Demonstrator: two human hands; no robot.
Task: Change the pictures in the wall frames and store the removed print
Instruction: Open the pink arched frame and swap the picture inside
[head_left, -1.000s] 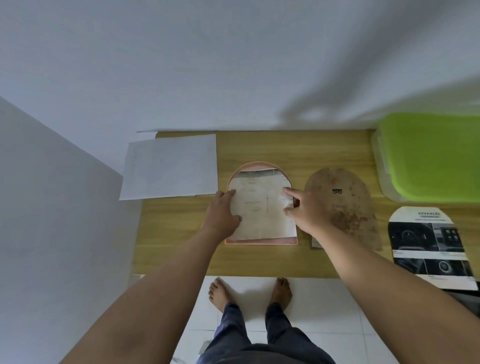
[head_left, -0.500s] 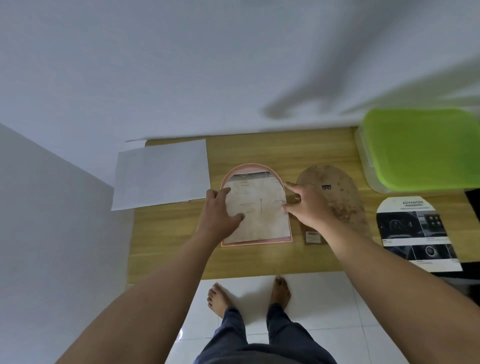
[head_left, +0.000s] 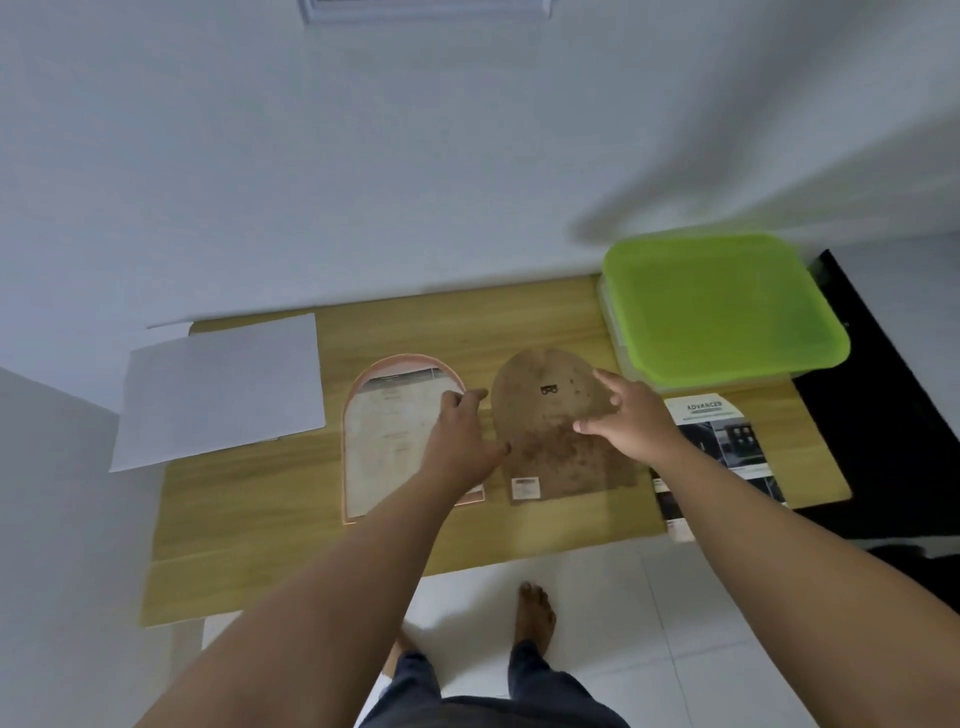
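An arch-shaped pink frame lies face down on the wooden table, with a pale print laid inside it. To its right lies the brown arched backing board with a small black hanger. My left hand hovers between the frame and the board, fingers spread, holding nothing. My right hand is over the board's right edge, fingers apart; whether it touches the board I cannot tell. An arched dark print headed "ADVANCED" lies at the right, partly under my right forearm.
A white sheet overhangs the table's left back corner. A clear box with a green lid stands at the back right against the wall. A black surface adjoins the table on the right. My bare feet stand on white tiles below the front edge.
Both hands have left the print in the frame and moved right, the right hand now over the backing board. The view has shifted up and right.
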